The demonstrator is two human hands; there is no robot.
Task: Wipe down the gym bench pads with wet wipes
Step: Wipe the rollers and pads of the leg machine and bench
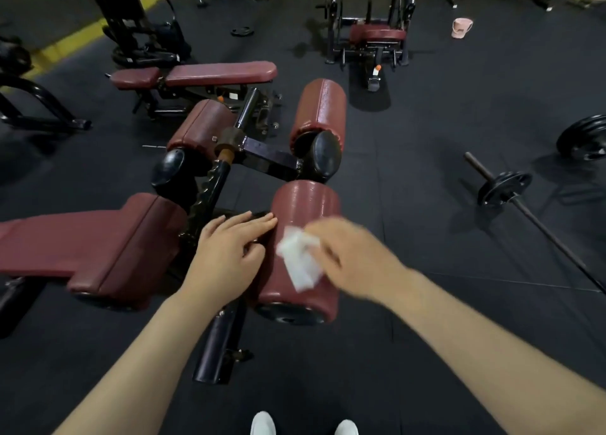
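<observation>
A dark red roller pad (305,205) of the bench lies right in front of me. My right hand (354,254), blurred by motion, holds a white wet wipe (300,260) against the top of this pad. My left hand (229,247) rests with straight fingers on the pad's left side and the black frame beside it. Two more red roller pads, one (319,110) at the far right and one (200,126) at the far left, sit on the crossbar beyond. The bench's flat red seat pad (91,247) stretches off to the left.
Another red flat bench (196,73) stands behind. A barbell with plates (505,188) lies on the black rubber floor at the right, and a further machine (377,37) stands at the back. A pink bucket (460,28) stands far right. My white shoes (262,423) show at the bottom edge.
</observation>
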